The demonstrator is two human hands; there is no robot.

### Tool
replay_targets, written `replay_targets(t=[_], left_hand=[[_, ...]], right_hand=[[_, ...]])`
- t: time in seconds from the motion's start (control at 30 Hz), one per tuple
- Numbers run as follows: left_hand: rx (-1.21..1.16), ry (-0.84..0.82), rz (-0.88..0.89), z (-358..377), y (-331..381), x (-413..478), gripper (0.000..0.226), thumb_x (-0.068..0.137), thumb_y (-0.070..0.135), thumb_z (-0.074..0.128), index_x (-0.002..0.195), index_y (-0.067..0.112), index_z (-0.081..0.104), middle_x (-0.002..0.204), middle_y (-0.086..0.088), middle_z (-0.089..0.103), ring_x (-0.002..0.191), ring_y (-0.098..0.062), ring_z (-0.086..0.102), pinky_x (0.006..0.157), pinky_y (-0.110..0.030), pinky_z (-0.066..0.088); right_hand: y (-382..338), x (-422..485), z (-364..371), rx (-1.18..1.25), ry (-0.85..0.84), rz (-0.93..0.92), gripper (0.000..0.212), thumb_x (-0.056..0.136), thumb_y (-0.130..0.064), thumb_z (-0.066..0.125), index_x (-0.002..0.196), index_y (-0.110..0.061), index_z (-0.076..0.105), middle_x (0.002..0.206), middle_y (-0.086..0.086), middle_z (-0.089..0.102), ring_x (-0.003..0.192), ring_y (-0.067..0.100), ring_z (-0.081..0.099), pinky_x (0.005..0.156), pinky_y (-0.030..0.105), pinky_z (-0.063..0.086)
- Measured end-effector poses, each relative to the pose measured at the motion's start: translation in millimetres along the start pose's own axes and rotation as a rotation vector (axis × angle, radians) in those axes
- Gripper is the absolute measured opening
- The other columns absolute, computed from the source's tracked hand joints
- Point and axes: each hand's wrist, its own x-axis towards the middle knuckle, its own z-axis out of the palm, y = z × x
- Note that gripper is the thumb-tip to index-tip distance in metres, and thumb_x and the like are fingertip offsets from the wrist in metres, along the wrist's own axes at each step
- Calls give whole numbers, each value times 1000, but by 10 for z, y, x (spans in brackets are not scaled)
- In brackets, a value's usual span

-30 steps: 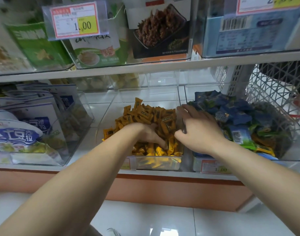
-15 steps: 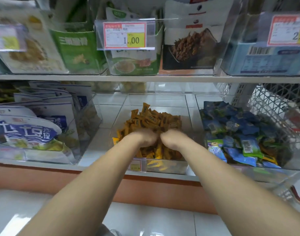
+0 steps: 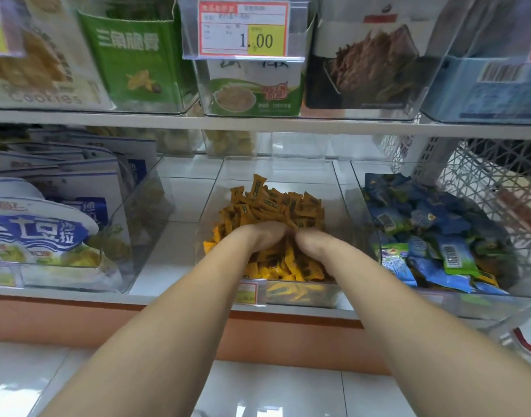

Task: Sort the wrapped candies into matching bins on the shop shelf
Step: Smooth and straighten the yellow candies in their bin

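**Head view, lower shelf (image 3: 167, 260).** The left hand (image 3: 262, 236) and right hand (image 3: 316, 242) lie knuckle to knuckle in the middle bin (image 3: 214, 194). Both wrists are bent down and the fingers are sunk out of sight among the orange candies (image 3: 276, 203). Because the fingers are hidden, it cannot be told whether either hand has closed on any pieces or merely rests in the heap. The right bin (image 3: 357, 188), just beside, holds blue and green candies (image 3: 423, 227) mixed together. What look like a few yellow wrappers lie low at its front, so sorting there appears unfinished.

Likely hazards:
1. **Spill.** The heap stands near the level of the low front wall under both wrists. A scoop or rake toward the person could push pieces over it onto the shelf edge and down to the floor (image 3: 273, 386).
2. **Loose load.** Small, slick wrappers taken by the handful tend to slip out between the fingers. Any carried across the gap between bins could drop onto the bare shelf or into the wrong bin.
3. **Missed strays.** The hands cover the centre of the heap, so an off-colour piece beneath them would go unseen.
4. **Bin shift.** The clear bin looks light and sits at the shelf's front. Downward or forward pressure from two hands could slide it or knock the price tag (image 3: 247, 291) off its front.
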Motion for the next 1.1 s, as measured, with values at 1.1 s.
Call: replay_targets(t=[1.1], left_hand=[[-1015,30,192,-135,-11,-226,48,100,45,38,124,14,66,117,-15,71,103,-33,69,86,-45,54]], right_hand=[[-433,84,-811,241,-135,-105,33,92,-46,61,107,-19,71,111,6,73,80,25,72,76,40,60]])
